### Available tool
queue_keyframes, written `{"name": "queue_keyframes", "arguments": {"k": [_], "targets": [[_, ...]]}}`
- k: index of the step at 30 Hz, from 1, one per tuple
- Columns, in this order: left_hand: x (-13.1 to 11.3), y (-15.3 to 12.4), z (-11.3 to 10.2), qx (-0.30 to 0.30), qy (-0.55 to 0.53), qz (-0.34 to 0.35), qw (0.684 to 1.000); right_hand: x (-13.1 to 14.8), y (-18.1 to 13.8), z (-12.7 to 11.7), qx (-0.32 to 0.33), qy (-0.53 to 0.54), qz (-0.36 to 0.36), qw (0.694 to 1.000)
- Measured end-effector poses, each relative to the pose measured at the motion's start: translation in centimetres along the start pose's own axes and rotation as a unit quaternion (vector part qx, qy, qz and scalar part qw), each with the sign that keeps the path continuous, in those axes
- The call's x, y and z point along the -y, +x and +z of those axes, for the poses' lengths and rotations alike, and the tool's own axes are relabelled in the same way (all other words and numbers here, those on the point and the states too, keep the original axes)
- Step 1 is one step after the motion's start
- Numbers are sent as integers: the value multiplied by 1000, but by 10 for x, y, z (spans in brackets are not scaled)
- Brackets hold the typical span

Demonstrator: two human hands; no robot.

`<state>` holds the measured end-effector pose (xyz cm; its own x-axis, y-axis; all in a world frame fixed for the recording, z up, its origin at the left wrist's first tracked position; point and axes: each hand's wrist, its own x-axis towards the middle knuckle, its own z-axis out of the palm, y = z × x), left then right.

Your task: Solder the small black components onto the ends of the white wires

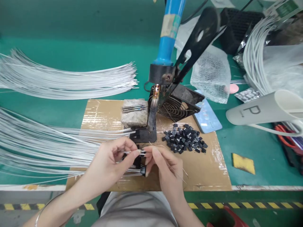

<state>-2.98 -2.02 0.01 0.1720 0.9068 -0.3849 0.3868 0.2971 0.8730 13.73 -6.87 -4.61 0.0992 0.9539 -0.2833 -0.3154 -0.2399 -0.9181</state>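
My left hand point(115, 162) is closed in a pinch on the end of a white wire, near the front of the cardboard sheet point(201, 170). My right hand point(165, 160) meets it fingertip to fingertip, closed around thin wire strands point(176, 172) that stick out past its palm. Whatever small piece sits between the fingertips is mostly hidden. A black connector point(143, 170) with wires running into it lies just below the hands. The lower bundle of white wires point(52, 146) stretches left from there. Right of the hands is a pile of small black components point(184, 138).
A blue-handled soldering iron point(165, 47) hangs in a black stand, its tip point(151, 121) above the hands. Behind are a whitish block point(134, 118) and a small fan point(175, 107). Another wire bundle point(82, 83), a phone point(209, 118), a mug point(258, 110) and a yellow sponge point(243, 163) surround.
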Motion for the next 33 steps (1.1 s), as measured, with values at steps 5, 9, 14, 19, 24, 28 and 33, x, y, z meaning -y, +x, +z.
{"name": "queue_keyframes", "arguments": {"k": [5,9,14,19,24,28,33], "targets": [[1,-3,2,-24,4,17,1000,0,0,6,21,81,37,996],[3,-6,3,-40,17,34,998,-1,-1,7,21,111,45,993],[2,-9,6,-42,13,38,998,0,-1,8,15,124,50,991],[1,-10,6,-48,36,45,997,1,0,7,17,130,70,989],[-2,-11,6,-53,61,55,995,5,3,6,30,146,105,983],[-5,-11,5,-22,49,54,997,7,5,5,31,155,134,978],[-3,-12,4,-1,13,27,1000,7,6,2,38,155,155,975]]}}
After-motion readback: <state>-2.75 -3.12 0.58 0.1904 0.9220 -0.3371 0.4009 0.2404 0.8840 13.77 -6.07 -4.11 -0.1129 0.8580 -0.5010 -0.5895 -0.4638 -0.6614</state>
